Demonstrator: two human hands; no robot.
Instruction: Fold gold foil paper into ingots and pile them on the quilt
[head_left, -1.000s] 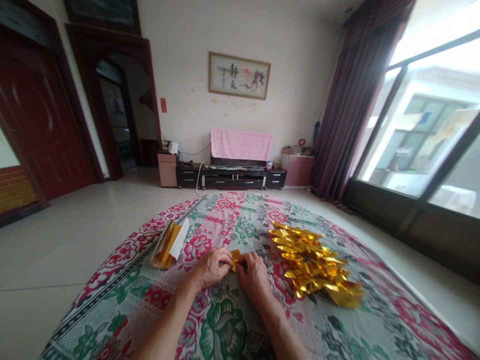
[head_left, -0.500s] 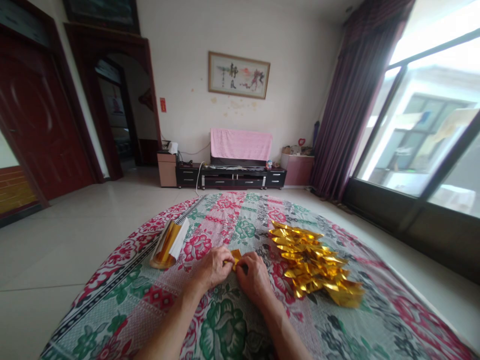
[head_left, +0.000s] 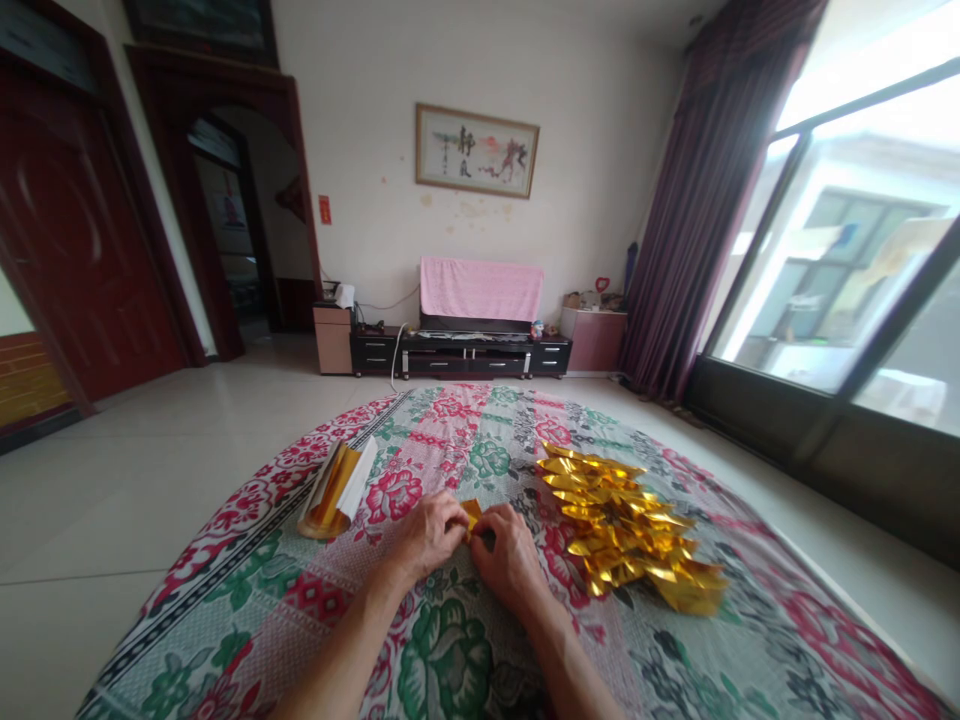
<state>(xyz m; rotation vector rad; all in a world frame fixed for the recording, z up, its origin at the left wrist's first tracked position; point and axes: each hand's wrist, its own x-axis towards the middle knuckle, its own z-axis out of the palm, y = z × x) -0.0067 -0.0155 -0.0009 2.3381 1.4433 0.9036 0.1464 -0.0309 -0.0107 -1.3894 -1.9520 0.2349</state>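
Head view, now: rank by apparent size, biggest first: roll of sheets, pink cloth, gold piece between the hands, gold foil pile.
1. gold foil pile
2. pink cloth
3. roll of sheets
4. gold piece, partly hidden at the left hand and right hand; its visible part is smallest

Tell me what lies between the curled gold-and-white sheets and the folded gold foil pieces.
The head view shows the left hand, a small gold piece at the fingertips, and the right hand, over flowered cloth, between the curled sheets and folded pieces.
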